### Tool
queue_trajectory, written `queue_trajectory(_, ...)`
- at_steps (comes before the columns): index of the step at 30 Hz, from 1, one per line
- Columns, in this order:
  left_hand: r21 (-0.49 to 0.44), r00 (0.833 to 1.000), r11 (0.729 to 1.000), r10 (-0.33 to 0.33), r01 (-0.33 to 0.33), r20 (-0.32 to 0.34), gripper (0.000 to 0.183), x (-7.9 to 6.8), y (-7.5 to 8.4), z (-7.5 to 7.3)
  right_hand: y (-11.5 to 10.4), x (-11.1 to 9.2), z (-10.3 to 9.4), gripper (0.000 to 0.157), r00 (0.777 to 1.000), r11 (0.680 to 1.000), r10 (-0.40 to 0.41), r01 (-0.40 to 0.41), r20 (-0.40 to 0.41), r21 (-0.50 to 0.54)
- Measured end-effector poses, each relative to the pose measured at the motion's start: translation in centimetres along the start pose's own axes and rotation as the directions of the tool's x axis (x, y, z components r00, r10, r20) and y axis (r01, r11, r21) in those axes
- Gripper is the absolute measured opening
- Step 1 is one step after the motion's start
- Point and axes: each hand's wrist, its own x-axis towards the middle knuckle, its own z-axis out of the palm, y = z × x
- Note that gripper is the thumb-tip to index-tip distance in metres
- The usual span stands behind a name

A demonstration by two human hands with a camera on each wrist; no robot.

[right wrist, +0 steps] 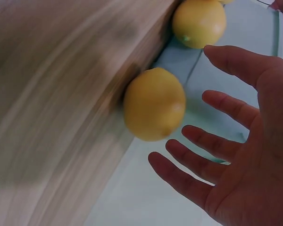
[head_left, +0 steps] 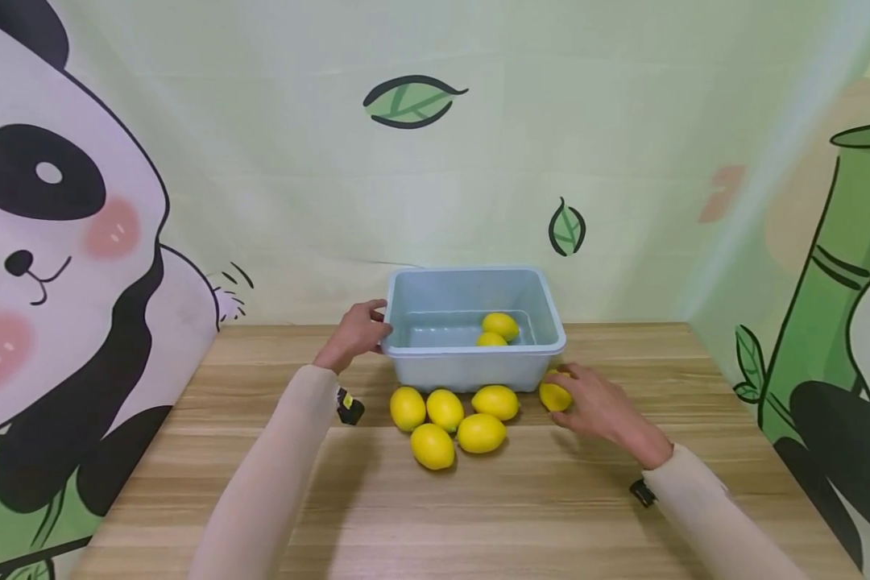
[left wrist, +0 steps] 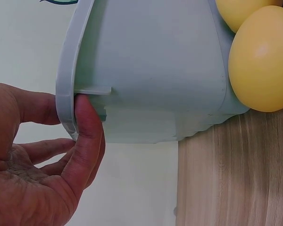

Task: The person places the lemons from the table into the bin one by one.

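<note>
A light blue plastic bin (head_left: 471, 366) stands on the table, with two lemons (head_left: 500, 325) inside at its right. My left hand (head_left: 358, 332) pinches the bin's left rim; in the left wrist view its thumb and fingers (left wrist: 88, 125) lie on both sides of the rim. Off the bin's front right corner, my right hand (head_left: 594, 403) reaches around a single lemon (head_left: 554, 393). The right wrist view has that lemon (right wrist: 154, 104) in front of the spread, slightly bent fingers (right wrist: 217, 143), with a gap between them and it.
Several more lemons (head_left: 482, 433) lie in a cluster on the wooden table (head_left: 420, 524), just before the bin's front wall. Behind the table hangs a pale green backdrop (head_left: 290, 185) printed with pandas, leaves and bamboo. A small black device (head_left: 350, 407) sits at the left wrist.
</note>
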Motion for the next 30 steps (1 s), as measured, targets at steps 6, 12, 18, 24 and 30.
queue_trajectory(6, -0.005, 1.0, 1.0, 0.006, -0.006, 0.001, 0.062, 0.0, 0.0, 0.0, 0.7, 0.7, 0.9, 0.053, 0.999, 1.0, -0.017, 0.016, 0.037, 0.027)
queue_trajectory(12, -0.006, 1.0, 1.0, 0.012, -0.012, -0.004, 0.061, 0.0, 0.0, 0.1, 1.1, 1.2, 1.5, 0.054, 0.997, 1.0, -0.025, 0.023, 0.074, 0.021)
queue_trajectory(18, -0.005, 1.0, 1.0, 0.009, -0.009, -0.004, 0.062, 0.0, 0.0, 0.0, 1.3, 1.4, 2.0, 0.055, 0.996, 0.999, -0.03, 0.028, 0.089, 0.022)
queue_trajectory(24, 0.0, 1.0, 1.0, 0.011, -0.011, -0.012, 0.063, 0.1, 0.1, 0.0, 1.2, 1.3, 2.4, 0.054, 0.996, 0.999, -0.036, 0.033, 0.087, 0.032)
queue_trajectory(30, 0.001, 1.0, 1.0, 0.008, -0.008, -0.008, 0.063, 0.0, 0.0, 0.0, 1.0, 1.3, 2.7, 0.033, 0.994, 0.998, -0.06, 0.059, 0.087, 0.014)
